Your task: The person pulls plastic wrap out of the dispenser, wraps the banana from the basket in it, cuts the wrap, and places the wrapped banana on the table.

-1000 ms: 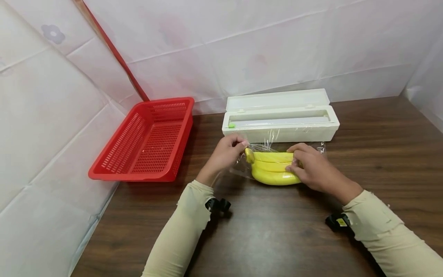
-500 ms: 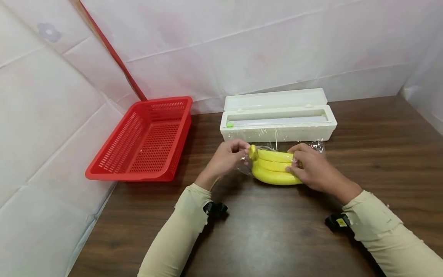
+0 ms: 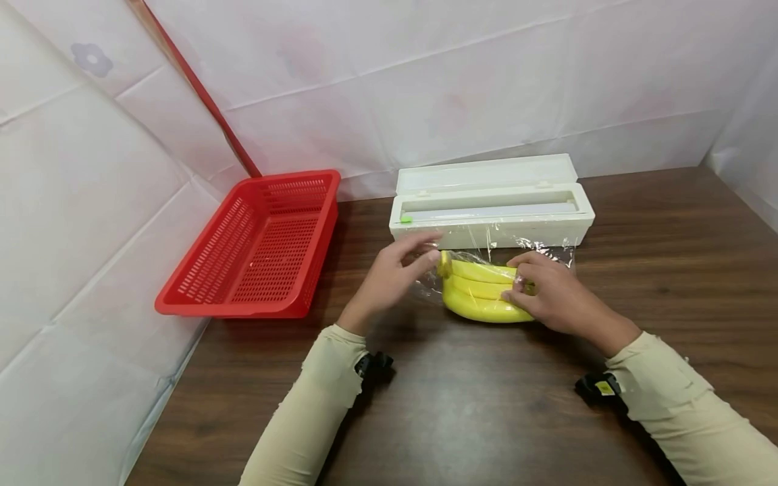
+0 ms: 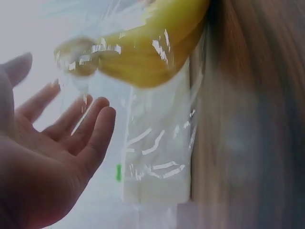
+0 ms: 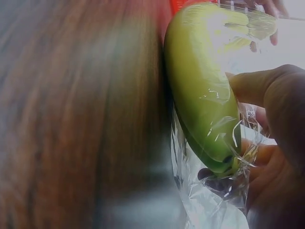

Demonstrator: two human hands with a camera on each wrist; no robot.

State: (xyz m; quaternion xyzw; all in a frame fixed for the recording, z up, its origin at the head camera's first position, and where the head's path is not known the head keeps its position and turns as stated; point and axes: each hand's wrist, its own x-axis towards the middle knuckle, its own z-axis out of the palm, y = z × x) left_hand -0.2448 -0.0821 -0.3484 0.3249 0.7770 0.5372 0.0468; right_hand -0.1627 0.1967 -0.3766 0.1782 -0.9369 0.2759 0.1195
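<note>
A bunch of plump yellow bananas (image 3: 480,308) lies right of centre, its joined stem (image 3: 446,264) toward the left, with clear, wrinkled cling film (image 3: 552,252) over it and spreading past its far edge.

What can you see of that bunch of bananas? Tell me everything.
The bunch of bananas is smooth, shiny and yellow, greener toward the tips in the right wrist view; whether it is real or artificial, I cannot tell. Three curved fruits show from above, joined at a stubby stem. It lies in front of the open white box, with clear, crinkled film over it. The right hand grips the end opposite the stem.
</note>
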